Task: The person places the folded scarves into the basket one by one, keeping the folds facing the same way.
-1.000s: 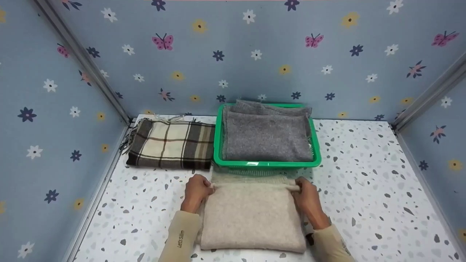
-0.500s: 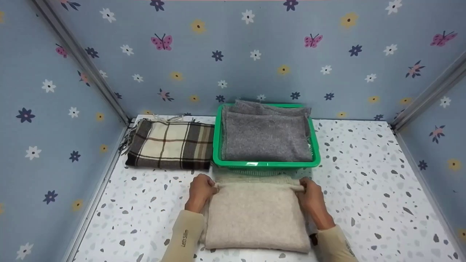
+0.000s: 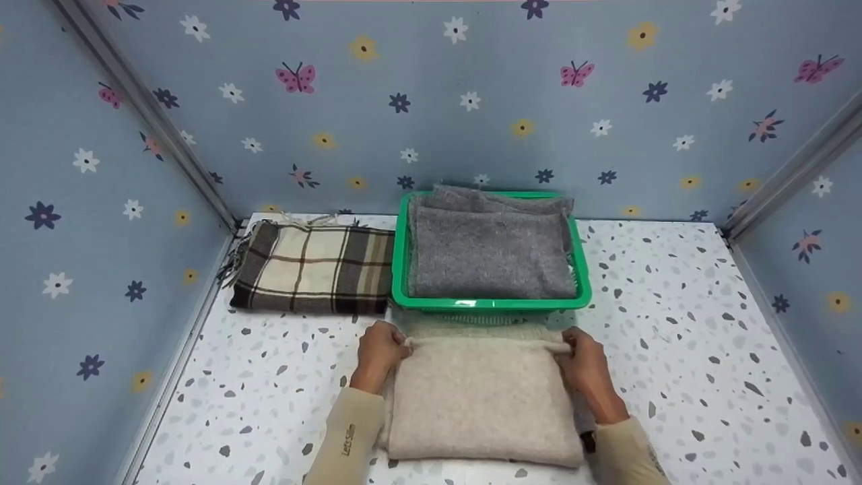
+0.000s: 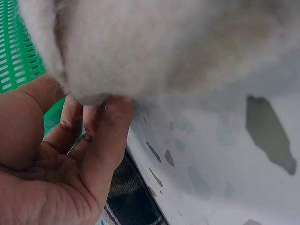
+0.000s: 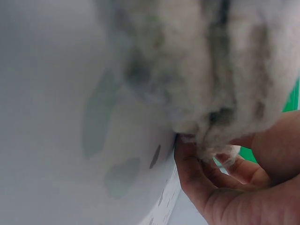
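A folded beige woolly scarf [image 3: 485, 404] lies flat on the speckled table in the head view, a pale fringed strip showing along its far edge. At its far left corner my left hand [image 3: 379, 353] pinches the cloth between thumb and fingers. My right hand [image 3: 589, 367] pinches the far right corner the same way. Close up in the left wrist view, the fingers [image 4: 110, 131] curl under the fuzzy scarf [image 4: 122, 51]. In the right wrist view the layered folds of the scarf [image 5: 225, 70] run down into the fingertips [image 5: 187, 157].
Just beyond the scarf stands a green plastic basket [image 3: 491, 304] holding folded dark grey cloth [image 3: 491, 256]. Left of it lies a folded plaid scarf [image 3: 313, 266] with fringed ends. A flowered wall [image 3: 431, 81] closes off the back, with side panels at left and right.
Both hands and the beige scarf have shifted slightly to the right, with the grip at both corners kept. The basket and plaid scarf stay where they were.
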A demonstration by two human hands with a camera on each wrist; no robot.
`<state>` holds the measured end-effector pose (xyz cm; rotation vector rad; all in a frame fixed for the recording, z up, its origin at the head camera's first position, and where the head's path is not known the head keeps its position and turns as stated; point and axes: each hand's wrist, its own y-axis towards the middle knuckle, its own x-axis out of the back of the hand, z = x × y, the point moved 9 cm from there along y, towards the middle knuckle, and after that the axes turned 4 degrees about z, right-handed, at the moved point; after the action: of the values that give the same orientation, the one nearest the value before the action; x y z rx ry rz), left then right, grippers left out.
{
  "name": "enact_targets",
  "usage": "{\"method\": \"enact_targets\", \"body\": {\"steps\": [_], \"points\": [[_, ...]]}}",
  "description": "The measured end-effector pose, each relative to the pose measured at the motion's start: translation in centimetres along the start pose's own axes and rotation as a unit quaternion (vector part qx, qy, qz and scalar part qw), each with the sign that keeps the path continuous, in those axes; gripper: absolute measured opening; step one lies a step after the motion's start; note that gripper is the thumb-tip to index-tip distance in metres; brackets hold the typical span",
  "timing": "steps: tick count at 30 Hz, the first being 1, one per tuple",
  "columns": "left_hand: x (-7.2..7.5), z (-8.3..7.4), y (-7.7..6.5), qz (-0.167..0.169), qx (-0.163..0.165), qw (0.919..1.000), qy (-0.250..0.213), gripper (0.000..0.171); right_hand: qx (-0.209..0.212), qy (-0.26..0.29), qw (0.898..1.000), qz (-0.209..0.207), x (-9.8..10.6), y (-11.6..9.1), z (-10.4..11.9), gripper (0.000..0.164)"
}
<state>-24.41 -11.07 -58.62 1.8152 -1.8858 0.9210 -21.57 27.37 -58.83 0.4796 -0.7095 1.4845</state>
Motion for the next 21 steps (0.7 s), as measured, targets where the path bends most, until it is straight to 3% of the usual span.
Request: {"method": "enact_targets", "body": {"steps": [8,14,21], "points": [[-0.4,-0.7,0.0,0.0,-0.022,0.9998,0.001,0.023,-0.004,0.0,1.0,-0.003,0.5,0.0,-0.3,0.026],[-0.9,-0.1,0.1,0.017,0.003,0.9998,0.01,0.017,-0.012,0.001,1.0,-0.001,0.6,0.0,-0.4,0.026],[-1.1,0.3,-0.2,0.015,0.004,0.9999,-0.001,0.049,-0.012,0.005,1.0,0.001,0.4,-0.1,-0.4,0.027]]}}
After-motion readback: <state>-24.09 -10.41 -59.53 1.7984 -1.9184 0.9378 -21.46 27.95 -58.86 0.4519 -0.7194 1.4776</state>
